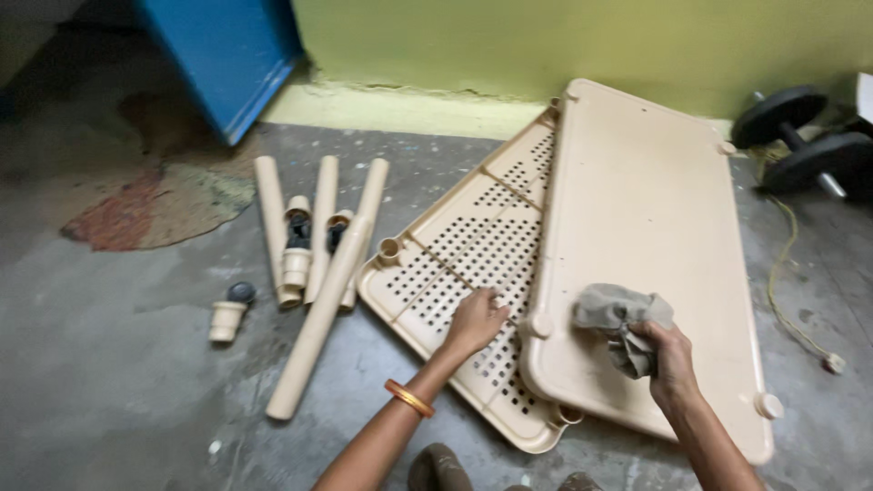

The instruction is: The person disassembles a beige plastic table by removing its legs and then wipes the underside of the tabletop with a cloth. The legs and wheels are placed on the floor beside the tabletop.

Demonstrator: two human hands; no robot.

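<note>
My right hand grips a crumpled grey cloth and presses it on a solid beige plastic shelf panel lying on the floor. My left hand, with an orange bangle on the wrist, rests flat, fingers spread, on a perforated beige shelf panel that lies partly under the solid one.
Several beige plastic tubes and short caster legs lie on the grey concrete floor to the left. A blue cabinet stands at the back left, a dumbbell at the right, with a yellow cord beside it. A green wall runs behind.
</note>
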